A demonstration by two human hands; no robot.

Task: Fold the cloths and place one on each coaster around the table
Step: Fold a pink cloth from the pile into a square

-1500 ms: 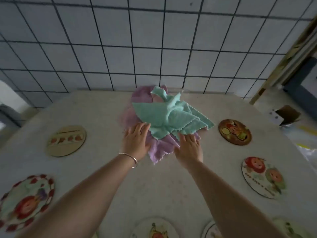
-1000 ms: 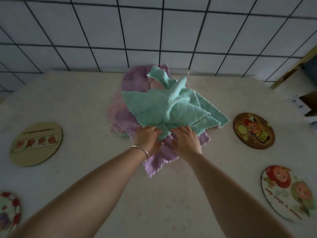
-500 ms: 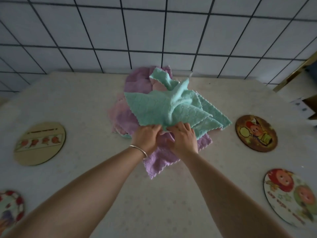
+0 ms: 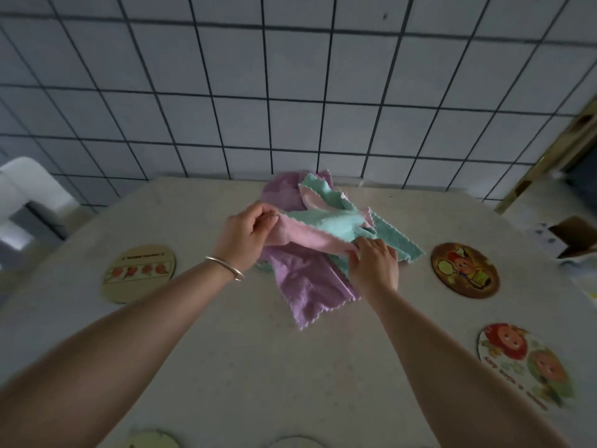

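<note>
- Left hand [image 4: 247, 232] and right hand [image 4: 371, 260] each pinched an end of the pink cloth [image 4: 310, 241], stretching it free of the pile [image 4: 307, 279]
- Coasters [image 4: 465, 270] lay bare

The cloths heaped at the centre are soft, matt, fleecy fabric with zigzag-cut edges: a pink cloth [image 4: 310, 241], a teal cloth [image 4: 336, 221] and a purple cloth [image 4: 307, 282]. The table [image 4: 258, 367] has a pale, speckled, stone-like top, dull rather than shiny. The round coaster [image 4: 139, 273] at left looks like light wood with a printed face. The wall tiles [image 4: 290, 76] are smooth and faintly glossy. A thin bracelet [image 4: 225, 267] looks like polished metal.
</note>
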